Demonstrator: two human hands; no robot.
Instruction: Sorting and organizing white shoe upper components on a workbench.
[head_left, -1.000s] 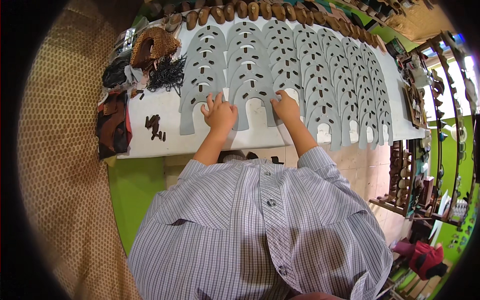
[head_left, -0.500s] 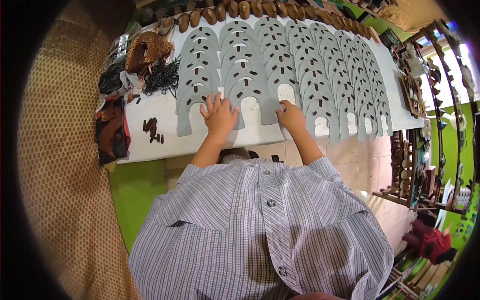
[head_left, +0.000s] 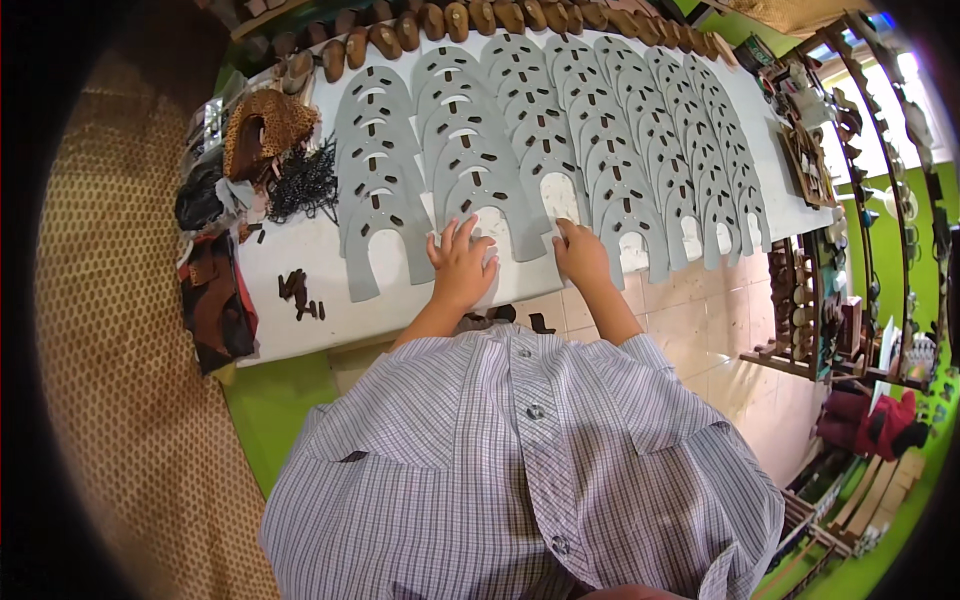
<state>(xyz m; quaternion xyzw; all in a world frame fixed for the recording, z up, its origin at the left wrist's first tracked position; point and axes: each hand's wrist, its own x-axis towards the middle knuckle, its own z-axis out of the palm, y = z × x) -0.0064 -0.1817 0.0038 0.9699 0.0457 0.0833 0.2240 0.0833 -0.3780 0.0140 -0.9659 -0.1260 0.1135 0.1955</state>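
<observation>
Your left hand (head_left: 462, 268), spread without gripping, lay nearest the grey arch (head_left: 476, 194) ahead, legs toward the near edge of the desk (head_left: 300, 335); your right hand (head_left: 582, 255) showed an indeterminable grip.

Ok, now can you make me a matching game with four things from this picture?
Things:
1. Grey arched pieces
2. Brown shoe shapes
3. Small dark strips
4. The person's left hand

Where or how:
A. Lined up along the far edge of the white table
B. Fingers spread apart
C. Overlapping in several long columns
D. In a little heap at the near left

Right pairs: 1-C, 2-A, 3-D, 4-B
</observation>
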